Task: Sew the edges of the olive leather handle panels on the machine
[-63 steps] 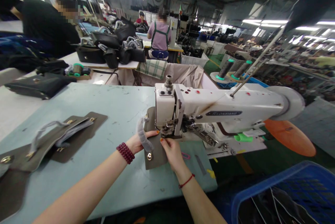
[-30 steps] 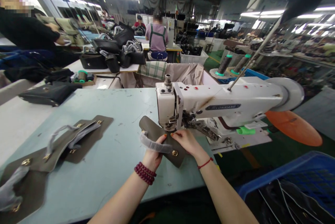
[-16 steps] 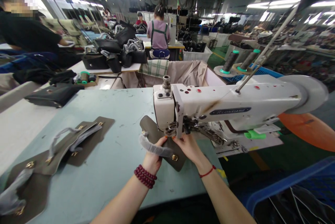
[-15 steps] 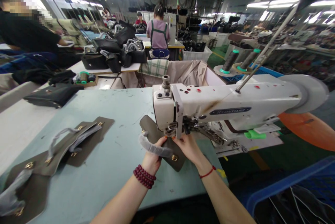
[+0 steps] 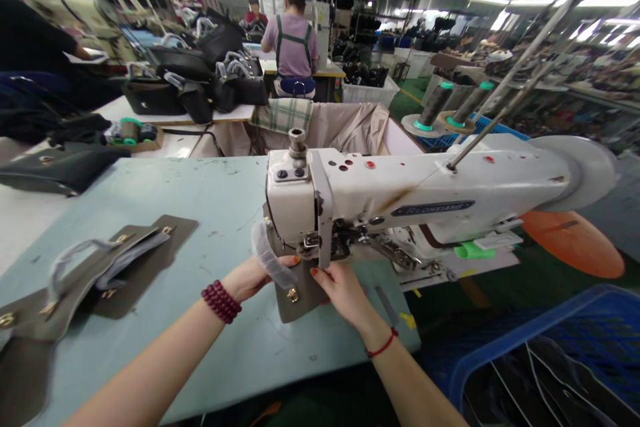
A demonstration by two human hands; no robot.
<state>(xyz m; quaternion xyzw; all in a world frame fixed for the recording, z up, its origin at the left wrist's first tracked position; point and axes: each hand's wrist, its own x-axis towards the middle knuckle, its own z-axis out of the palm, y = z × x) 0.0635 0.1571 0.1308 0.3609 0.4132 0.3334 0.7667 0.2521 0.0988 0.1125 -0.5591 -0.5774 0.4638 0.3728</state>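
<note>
A dark grey-brown bag panel (image 5: 306, 299) lies under the head of the white sewing machine (image 5: 380, 177); its far part is hidden behind the head. A handle wrapped in clear plastic (image 5: 270, 255) arches over the panel, with a gold-coloured fitting (image 5: 293, 294) at its near end. My left hand (image 5: 253, 278) grips the panel from the left, one fingertip reaching under the handle toward the presser foot; its other fingers are mostly hidden. On the right, my right hand (image 5: 346, 290) pinches the panel's edge close to the needle area.
More panels with wrapped handles (image 5: 107, 274) lie on the pale table (image 5: 220, 194) to the left. A blue basket (image 5: 460, 374) with dark pieces stands at lower right. Thread cones (image 5: 434, 106) stand behind the machine. Black bags (image 5: 200, 74) are piled beyond, near a seated person (image 5: 295, 47).
The panel has turned under the machine head, its near end swinging left. My left hand has shifted left, while my right hand keeps to the panel's right edge. The view has shifted slightly.
</note>
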